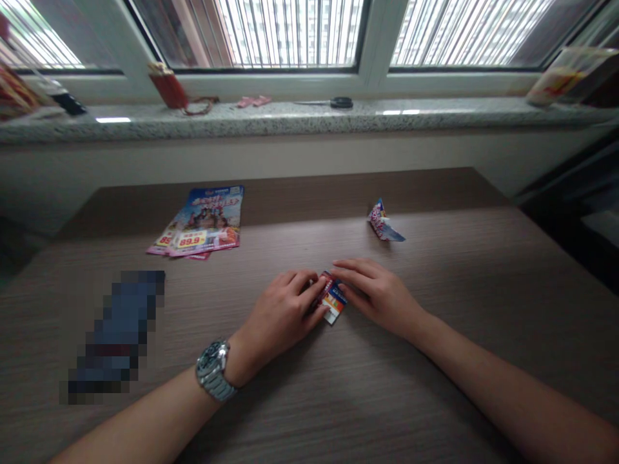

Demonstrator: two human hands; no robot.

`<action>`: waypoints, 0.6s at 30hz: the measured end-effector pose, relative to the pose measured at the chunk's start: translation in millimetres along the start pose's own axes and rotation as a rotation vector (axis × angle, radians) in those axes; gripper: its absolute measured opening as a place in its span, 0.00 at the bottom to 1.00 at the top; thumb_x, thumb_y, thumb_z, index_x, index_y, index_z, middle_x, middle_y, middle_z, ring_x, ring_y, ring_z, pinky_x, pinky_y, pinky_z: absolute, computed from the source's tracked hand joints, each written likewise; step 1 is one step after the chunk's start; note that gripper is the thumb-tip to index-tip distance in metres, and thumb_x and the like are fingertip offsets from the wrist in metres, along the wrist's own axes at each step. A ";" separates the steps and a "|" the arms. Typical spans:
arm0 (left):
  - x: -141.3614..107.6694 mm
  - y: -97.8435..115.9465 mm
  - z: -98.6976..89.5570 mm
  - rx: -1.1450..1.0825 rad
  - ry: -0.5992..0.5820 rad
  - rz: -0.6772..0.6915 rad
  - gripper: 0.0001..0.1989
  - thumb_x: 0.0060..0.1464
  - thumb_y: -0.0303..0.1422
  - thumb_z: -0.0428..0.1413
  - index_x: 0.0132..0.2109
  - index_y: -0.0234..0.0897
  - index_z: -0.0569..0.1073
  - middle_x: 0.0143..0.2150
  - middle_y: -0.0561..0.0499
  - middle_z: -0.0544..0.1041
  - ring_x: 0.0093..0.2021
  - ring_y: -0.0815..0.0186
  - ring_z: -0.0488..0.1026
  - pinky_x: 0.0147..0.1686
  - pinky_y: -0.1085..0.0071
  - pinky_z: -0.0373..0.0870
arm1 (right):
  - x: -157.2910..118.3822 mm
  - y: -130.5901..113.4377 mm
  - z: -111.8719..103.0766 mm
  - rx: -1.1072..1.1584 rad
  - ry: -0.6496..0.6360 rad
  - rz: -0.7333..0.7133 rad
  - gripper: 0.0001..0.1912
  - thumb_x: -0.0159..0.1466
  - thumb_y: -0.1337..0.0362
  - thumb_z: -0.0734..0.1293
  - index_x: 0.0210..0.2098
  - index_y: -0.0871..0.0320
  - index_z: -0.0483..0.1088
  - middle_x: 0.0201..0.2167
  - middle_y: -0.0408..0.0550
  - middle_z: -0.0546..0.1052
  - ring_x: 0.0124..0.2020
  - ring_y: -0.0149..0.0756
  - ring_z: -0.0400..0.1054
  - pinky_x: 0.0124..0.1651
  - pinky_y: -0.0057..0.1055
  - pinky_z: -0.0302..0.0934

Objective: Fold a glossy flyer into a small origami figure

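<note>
Head view. Reference item: the stack of flyers (211, 222) on the wood-grain table (300, 406). The folded printed paper (335, 301) lies flat on the table, to the right of the stack and closer to the person. The left hand (285, 303) is positioned between the stack and most of the paper. Its fingers are bent, with the index finger and thumb resting on the paper's left part. Whether they pinch it or only press it down cannot be told.

The right hand (380, 293) is on the paper's far side from the stack. Its fingers are extended and slightly spread, not closed around anything; the tips are at the upper-right edge, contact uncertain. From the left fingertips, the exposed part of the paper extends rightward; from the right fingertips, it lies leftward and toward the person. The left hand is the nearer, as it overlaps the paper.

Orientation: the paper sits diagonally, one exposed corner pointing toward the person and another toward the right hand. The left fingers cover one side, so the long axis cannot be established.

A creased paper piece (380, 222) stands well to the right of the stack, beyond the right hand.
</note>
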State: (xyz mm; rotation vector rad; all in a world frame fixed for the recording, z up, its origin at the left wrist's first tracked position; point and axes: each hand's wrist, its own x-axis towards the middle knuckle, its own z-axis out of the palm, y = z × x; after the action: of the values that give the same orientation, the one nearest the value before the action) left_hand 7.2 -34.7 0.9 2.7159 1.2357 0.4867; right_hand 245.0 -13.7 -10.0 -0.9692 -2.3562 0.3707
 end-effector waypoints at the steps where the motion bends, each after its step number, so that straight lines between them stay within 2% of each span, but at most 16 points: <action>1: 0.1 -0.2 0.6 0.004 0.003 0.004 0.19 0.67 0.37 0.54 0.61 0.37 0.71 0.54 0.42 0.76 0.52 0.54 0.72 0.53 0.55 0.72 | 0.2 -0.1 -0.5 -0.021 -0.011 -0.003 0.17 0.72 0.64 0.62 0.58 0.55 0.72 0.58 0.55 0.75 0.59 0.44 0.69 0.61 0.46 0.66; 4: 0.8 -1.4 2.7 0.009 0.015 0.003 0.19 0.68 0.37 0.52 0.62 0.37 0.71 0.54 0.42 0.76 0.53 0.54 0.73 0.53 0.55 0.73 | 0.9 0.0 -0.7 -0.093 -0.053 -0.005 0.18 0.72 0.63 0.63 0.60 0.53 0.72 0.61 0.56 0.73 0.62 0.46 0.67 0.63 0.49 0.65; 9: 0.7 -3.3 4.3 0.000 -0.012 0.030 0.18 0.69 0.34 0.50 0.63 0.39 0.70 0.60 0.42 0.74 0.57 0.55 0.72 0.56 0.56 0.73 | 1.2 2.5 3.3 -0.155 -0.071 0.006 0.18 0.72 0.63 0.64 0.59 0.55 0.73 0.59 0.59 0.74 0.62 0.48 0.67 0.62 0.50 0.65; 18: -1.0 3.4 1.6 -0.002 -0.020 0.056 0.23 0.65 0.39 0.56 0.64 0.35 0.69 0.64 0.40 0.72 0.61 0.51 0.70 0.61 0.53 0.69 | 0.2 9.4 5.0 -0.156 -0.060 -0.004 0.19 0.70 0.62 0.66 0.60 0.53 0.73 0.58 0.57 0.75 0.60 0.47 0.68 0.61 0.49 0.67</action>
State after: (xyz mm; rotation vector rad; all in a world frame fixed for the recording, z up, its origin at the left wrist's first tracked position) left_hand 9.6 -37.7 0.0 2.7524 1.1567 0.4652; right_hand 247.1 -7.2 -18.2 -1.0380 -2.4702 0.2192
